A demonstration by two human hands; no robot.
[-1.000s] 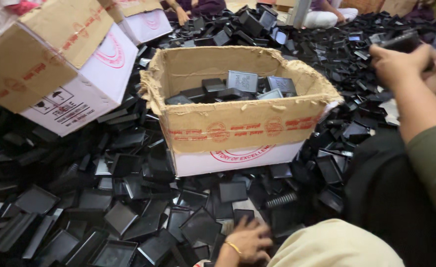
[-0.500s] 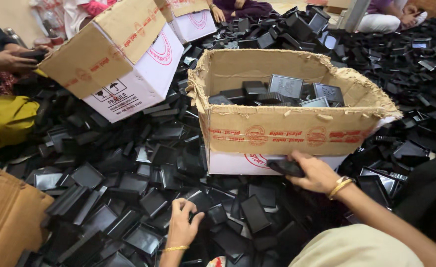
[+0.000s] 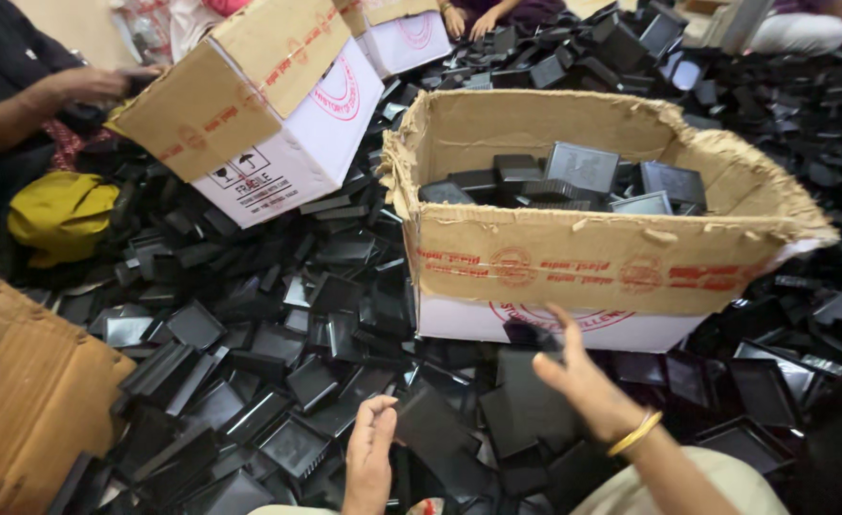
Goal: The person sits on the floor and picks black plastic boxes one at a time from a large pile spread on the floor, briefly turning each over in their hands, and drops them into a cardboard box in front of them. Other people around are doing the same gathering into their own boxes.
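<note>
Left hand [image 3: 371, 458] curled edge-on, right hand [image 3: 583, 377] open, fingers spread

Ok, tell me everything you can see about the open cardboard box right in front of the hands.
The open cardboard box is brown corrugated board, white along its lower front, with red round stamps and red lettering. Its top flaps are folded outward and the rim is ragged and torn. It stands upright on a heap of black plastic trays, which press against its base. More black trays lie loosely inside, filling it only partway. The right hand is spread just before its front; whether it touches cannot be told.
</note>
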